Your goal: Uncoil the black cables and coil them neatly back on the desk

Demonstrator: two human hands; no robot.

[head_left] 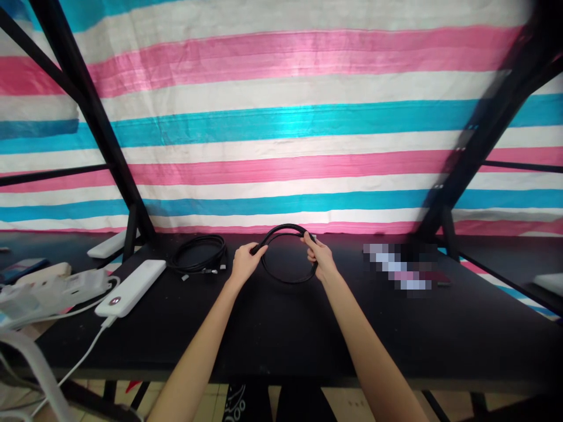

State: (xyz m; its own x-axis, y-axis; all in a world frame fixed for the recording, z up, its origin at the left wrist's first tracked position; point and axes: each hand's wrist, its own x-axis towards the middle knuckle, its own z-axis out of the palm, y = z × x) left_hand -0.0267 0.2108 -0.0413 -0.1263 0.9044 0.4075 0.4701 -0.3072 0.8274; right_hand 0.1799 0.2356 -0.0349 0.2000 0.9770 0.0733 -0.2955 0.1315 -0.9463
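Both my hands hold a black cable (287,230) wound into a round loop above the far part of the black table (281,328). My left hand (244,262) is closed on the loop's left side. My right hand (319,255) pinches its right side, where the cable's end sticks out by the fingers. The lower part of the loop (288,279) hangs close to the tabletop between my hands.
A second coiled black cable (200,258) lies left of my hands. A white power bank (132,287) with a white cord lies further left, beside white devices (53,287). Black frame posts (132,223) stand at both back corners before a striped tarp. A blurred patch (402,266) lies at right.
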